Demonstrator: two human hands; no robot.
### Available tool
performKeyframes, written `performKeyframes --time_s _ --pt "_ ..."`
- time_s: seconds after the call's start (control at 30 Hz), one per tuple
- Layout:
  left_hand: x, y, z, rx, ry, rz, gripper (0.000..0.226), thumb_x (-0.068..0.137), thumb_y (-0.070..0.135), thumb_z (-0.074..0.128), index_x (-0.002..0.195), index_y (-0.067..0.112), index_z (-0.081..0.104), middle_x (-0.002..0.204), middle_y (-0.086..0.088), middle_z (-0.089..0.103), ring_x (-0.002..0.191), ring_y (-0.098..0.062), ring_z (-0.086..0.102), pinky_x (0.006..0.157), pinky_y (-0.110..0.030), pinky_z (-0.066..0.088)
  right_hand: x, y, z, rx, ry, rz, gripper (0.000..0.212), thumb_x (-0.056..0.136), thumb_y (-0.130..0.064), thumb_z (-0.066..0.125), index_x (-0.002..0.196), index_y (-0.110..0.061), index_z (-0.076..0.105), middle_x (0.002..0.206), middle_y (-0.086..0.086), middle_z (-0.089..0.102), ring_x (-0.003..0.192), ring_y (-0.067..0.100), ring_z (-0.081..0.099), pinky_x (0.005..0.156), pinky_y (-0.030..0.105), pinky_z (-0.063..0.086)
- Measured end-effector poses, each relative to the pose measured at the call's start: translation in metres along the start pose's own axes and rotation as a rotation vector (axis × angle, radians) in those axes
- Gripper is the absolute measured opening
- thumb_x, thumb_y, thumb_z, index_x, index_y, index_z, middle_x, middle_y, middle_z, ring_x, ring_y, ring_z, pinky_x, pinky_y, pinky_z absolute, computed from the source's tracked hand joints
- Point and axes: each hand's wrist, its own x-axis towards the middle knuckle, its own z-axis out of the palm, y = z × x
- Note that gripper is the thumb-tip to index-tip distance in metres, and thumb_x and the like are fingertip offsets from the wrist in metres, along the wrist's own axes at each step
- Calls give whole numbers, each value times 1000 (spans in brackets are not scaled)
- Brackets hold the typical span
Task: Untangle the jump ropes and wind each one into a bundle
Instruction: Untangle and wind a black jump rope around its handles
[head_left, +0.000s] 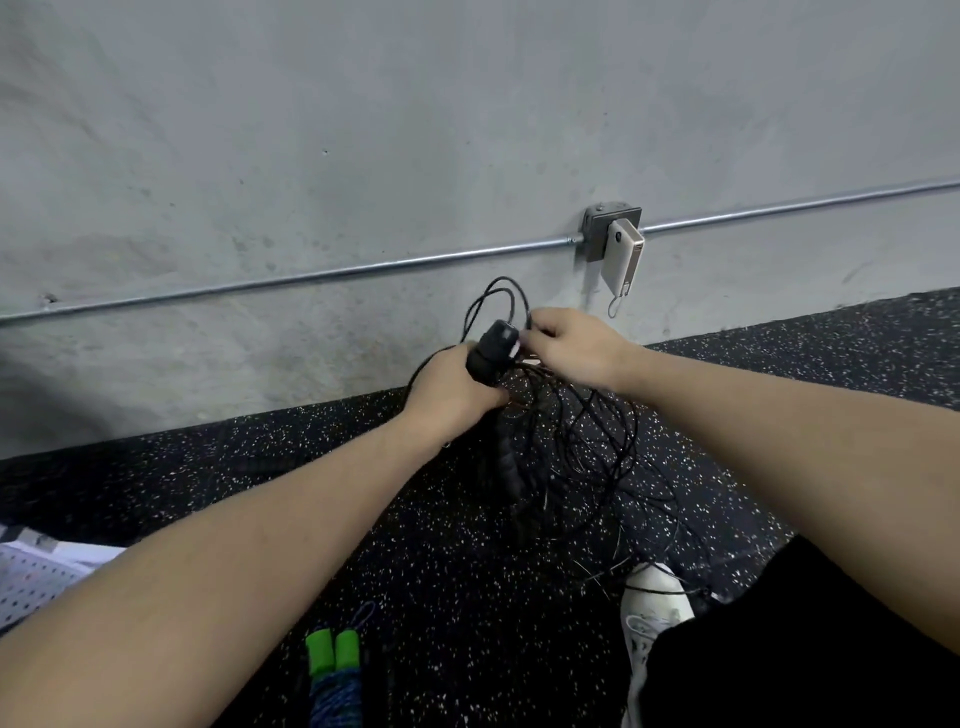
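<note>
presently, untangling stage: black rope handles (492, 349) are gripped above the floor (415, 545) by left hand (457, 393), cord (582, 441) pinched by right hand (563, 340) fingers; next, careful loop freeing is judged needed.

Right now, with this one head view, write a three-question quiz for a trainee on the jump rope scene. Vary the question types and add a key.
1. True or false: the left hand grips a black handle.
2. Which colour are the handles of the wound rope lying on the floor? A red, B green, C yellow.
3. Fill in: the right hand pinches the thin black ____ next to the handle top.

Key: 1 true. 2 B; the green handles lie side by side at the bottom edge. 3 cord; most of it hangs in loose tangled loops below the hands.
</note>
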Motion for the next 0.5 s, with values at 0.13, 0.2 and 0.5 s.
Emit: performKeyframes --time_s 0.13,0.2,0.5 --pt "8 -18 -15 -145 88 -110 12 82 12 76 93 13 70 75 2 65 64 -11 56 45 -11 37 -1 2 -11 28 125 29 29 102 -31 49 90 -7 61 72 4 59 58 15 46 55 28 34" --pt "10 -26 -19 -98 89 -118 8 84 14 74 92 16 70 77 2 65 68 -11 57 52 -12 40 -3 -8 -11 93 202 -34 30 102 -30 51 93 -5 64 70 3 57 59 13 45 59 30 35" --pt "13 -50 -10 -132 33 -141 23 71 34 80 93 32 72 95 -3 75 95 -33 71 89 -47 57 -1 -32 -6 709 142 115 18 108 -27 37 97 -18 48 104 5 75 85 25 70 84 34 49"
